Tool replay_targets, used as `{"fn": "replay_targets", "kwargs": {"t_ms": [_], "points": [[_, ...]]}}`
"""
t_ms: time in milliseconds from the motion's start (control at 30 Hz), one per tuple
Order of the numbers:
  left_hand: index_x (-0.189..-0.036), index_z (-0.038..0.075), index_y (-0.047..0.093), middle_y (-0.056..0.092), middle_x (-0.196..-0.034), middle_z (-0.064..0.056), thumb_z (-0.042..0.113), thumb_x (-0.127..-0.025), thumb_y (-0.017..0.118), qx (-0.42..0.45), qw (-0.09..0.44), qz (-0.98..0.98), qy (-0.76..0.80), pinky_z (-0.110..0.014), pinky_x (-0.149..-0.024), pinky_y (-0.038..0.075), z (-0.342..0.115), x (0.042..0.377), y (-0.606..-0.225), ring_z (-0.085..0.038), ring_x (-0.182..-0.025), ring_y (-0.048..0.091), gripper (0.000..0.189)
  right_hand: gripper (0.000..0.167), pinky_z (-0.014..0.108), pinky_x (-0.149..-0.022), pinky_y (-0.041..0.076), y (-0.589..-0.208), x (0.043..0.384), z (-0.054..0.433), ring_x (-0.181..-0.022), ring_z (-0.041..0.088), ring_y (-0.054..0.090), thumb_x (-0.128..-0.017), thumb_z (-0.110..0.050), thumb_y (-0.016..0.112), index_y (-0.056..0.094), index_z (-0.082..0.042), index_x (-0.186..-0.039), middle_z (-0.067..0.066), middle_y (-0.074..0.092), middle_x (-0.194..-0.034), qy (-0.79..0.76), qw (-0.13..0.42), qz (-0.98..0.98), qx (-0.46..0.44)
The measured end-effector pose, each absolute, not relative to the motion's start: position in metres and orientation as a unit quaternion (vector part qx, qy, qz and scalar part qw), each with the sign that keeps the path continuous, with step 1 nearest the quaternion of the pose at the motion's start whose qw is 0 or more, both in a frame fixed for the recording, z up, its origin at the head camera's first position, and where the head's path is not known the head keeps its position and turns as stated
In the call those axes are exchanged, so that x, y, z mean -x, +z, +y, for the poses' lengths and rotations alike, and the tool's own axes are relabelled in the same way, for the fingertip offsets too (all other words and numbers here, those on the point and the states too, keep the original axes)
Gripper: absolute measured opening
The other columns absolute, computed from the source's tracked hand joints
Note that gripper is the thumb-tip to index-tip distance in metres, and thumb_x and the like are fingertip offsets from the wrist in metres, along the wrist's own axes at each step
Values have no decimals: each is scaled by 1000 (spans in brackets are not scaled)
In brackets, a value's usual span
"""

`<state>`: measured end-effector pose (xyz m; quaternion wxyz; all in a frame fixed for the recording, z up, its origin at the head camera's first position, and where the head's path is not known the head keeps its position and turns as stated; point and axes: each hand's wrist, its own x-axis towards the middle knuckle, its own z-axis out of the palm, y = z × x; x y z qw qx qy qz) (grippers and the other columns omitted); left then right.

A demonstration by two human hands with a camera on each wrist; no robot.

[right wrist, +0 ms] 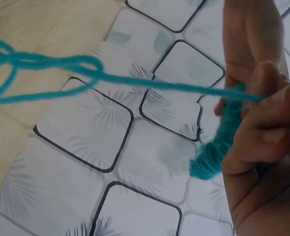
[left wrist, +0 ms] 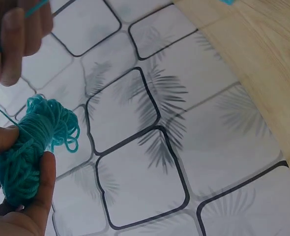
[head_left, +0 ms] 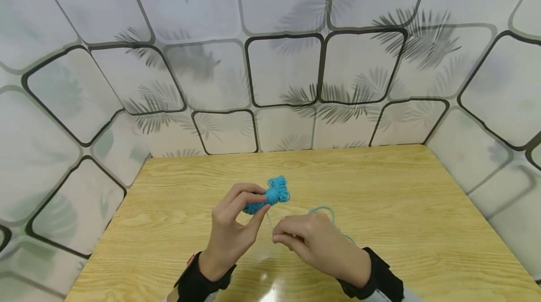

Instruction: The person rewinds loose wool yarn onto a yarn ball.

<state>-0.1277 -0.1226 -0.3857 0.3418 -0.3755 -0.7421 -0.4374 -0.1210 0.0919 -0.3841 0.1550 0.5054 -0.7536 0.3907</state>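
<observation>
I have the left grip (head_left: 230,227) clamped on the blue yarn bundle (head_left: 276,192), the right grip (head_left: 313,241) pinching its strand (right wrist: 174,86), counter (head_left: 380,189) beneath both.

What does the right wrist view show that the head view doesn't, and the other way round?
Only the right wrist view plainly shows overlapping loops in the loose yarn strand. Only the head view shows the black wrist straps and the bright reflection on the wooden table. Both show the wound yarn skein, left hand, right hand, table and patterned backdrop.
</observation>
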Motion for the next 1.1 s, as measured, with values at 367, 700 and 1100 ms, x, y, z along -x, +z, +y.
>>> {"fn": "replay_targets", "kwargs": {"t_ms": [367, 700, 1100], "points": [[-105, 4, 69, 63, -113, -12, -18, -78, 80, 409, 327, -759, -387, -18, -90, 52, -129, 136, -392, -25, -99, 64, 36, 9, 7, -58, 43, -371, 121, 110, -63, -8, 48, -102, -16, 66, 71, -17, -95, -11, 66, -81, 386, 180, -766, -481], [-107, 15, 68, 70, -111, -1, -3, -87, 80, 452, 103, -758, -459, -26, -86, 57, -130, 123, -388, -13, -102, 67, 30, 16, 7, -50, 28, -363, 128, 123, -57, -7, 29, -99, -32, 66, 76, -21, -93, -8, 40, -76, 371, 254, -784, -429], [-107, 16, 69, 72, -108, 0, 6, -89, 81, 487, 34, -709, -508, -25, -75, 56, -128, 109, -370, -9, -96, 68, 24, 1, 9, -50, 32, -368, 135, 122, -58, -6, 34, -91, -21, 78, 78, -22, -91, -8, 42, -78, 392, 224, -791, -413]]}}
